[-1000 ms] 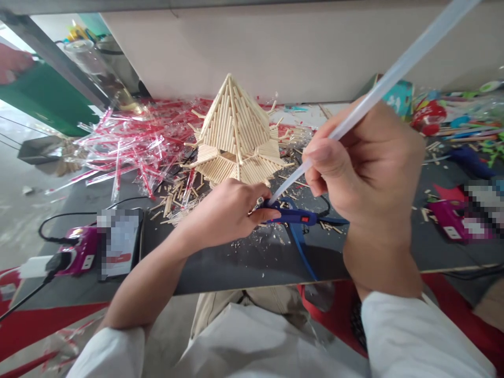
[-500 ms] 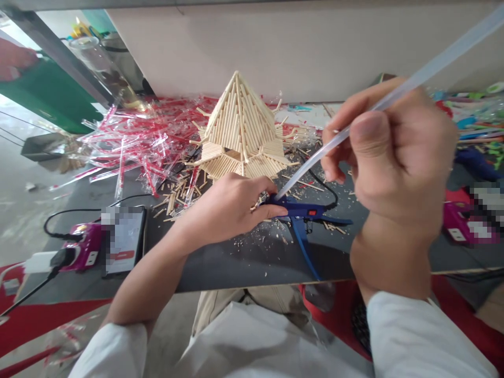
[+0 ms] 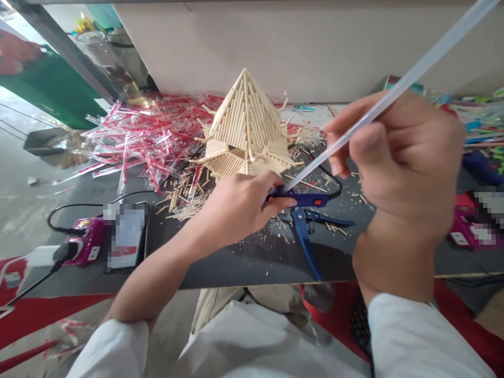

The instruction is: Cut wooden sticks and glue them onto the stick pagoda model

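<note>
My left hand is closed around a blue hot glue gun with a red switch, gripping it near one end. Between the thumb and fingers of my right hand is a long translucent glue stick. It slants down to the left, its lower end at the glue gun beside my left fingertips; whether it sits inside cannot be made out. Just behind my left hand stands a pointed house model of pale wooden sticks. Blue-handled cutters lie on the table below the glue gun.
Red-and-clear plastic wrappers pile up at the back left. Cut stick pieces litter the dark table. A phone and a purple power socket with cables lie left; another purple socket is right.
The view has shifted slightly, so the model and glue gun appear a little farther right. Both hands keep their grips, with the glue stick's lower end still at the glue gun.
</note>
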A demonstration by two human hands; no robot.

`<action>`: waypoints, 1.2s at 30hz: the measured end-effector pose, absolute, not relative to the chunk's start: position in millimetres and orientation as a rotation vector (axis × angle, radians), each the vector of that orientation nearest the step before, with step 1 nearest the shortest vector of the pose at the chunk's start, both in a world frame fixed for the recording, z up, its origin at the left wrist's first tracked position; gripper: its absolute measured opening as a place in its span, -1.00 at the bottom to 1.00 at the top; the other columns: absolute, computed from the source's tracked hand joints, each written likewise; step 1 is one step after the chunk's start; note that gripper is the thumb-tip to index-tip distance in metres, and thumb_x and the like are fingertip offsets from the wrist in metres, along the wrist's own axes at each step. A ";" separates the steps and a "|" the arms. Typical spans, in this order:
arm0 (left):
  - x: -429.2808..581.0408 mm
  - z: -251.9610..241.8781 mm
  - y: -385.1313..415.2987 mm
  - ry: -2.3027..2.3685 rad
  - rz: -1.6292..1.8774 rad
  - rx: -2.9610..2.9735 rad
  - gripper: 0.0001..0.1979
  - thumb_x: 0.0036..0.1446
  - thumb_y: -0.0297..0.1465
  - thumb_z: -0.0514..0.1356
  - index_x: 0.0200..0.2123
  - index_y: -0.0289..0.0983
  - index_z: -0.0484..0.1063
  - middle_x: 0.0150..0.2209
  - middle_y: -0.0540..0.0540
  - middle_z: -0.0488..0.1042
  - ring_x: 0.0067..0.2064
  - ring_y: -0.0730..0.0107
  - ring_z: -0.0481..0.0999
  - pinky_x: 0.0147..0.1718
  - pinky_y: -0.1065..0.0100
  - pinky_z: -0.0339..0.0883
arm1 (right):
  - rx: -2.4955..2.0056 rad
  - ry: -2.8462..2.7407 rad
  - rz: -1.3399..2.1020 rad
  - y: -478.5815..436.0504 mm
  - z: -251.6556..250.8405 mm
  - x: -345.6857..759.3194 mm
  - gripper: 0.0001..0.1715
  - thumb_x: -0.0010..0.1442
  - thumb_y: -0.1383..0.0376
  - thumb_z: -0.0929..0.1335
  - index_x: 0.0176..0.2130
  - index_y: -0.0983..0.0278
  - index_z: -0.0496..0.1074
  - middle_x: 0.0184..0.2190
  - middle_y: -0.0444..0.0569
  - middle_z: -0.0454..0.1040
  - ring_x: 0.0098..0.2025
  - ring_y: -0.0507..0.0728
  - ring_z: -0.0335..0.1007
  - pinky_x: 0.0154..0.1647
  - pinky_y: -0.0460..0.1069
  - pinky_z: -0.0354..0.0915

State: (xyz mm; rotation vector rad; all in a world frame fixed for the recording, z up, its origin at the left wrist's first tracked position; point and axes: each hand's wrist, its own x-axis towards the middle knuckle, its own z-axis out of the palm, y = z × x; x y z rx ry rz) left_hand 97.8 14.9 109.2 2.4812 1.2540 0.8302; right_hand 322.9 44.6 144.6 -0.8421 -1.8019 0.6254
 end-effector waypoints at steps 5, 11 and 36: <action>102.6 106.6 5.4 1.358 1.000 2.533 -0.63 0.35 -0.03 0.25 -0.12 -0.23 0.56 -0.56 0.03 0.44 -0.52 0.45 0.45 -0.47 0.38 0.18 | -0.860 -2.666 0.766 55.7 138.8 345.1 -0.60 0.25 -0.04 0.49 -0.06 0.17 0.57 -0.12 0.01 0.60 -0.11 0.26 0.53 -0.19 0.10 0.38; 95.1 122.4 10.3 1.293 1.023 2.349 -0.66 0.41 -0.09 0.19 -0.14 -0.24 0.57 -0.52 0.01 0.48 -0.47 0.46 0.45 -0.44 0.38 0.25 | -0.858 -2.717 0.735 57.9 138.2 337.3 -0.77 0.44 0.18 0.30 -0.23 0.21 0.46 -0.35 -0.04 0.53 -0.38 0.14 0.42 -0.37 0.04 0.23; 53.8 136.7 33.4 1.006 0.935 1.790 -0.75 0.43 -0.33 0.11 0.13 -0.14 0.32 -0.11 -0.17 0.64 -0.38 0.44 0.62 -0.57 0.42 0.40 | -0.813 -1.998 0.512 83.2 139.2 389.2 -0.65 0.36 -0.06 0.41 -0.17 0.15 0.46 -0.45 -0.06 0.46 -0.47 0.09 0.35 -0.46 0.04 0.21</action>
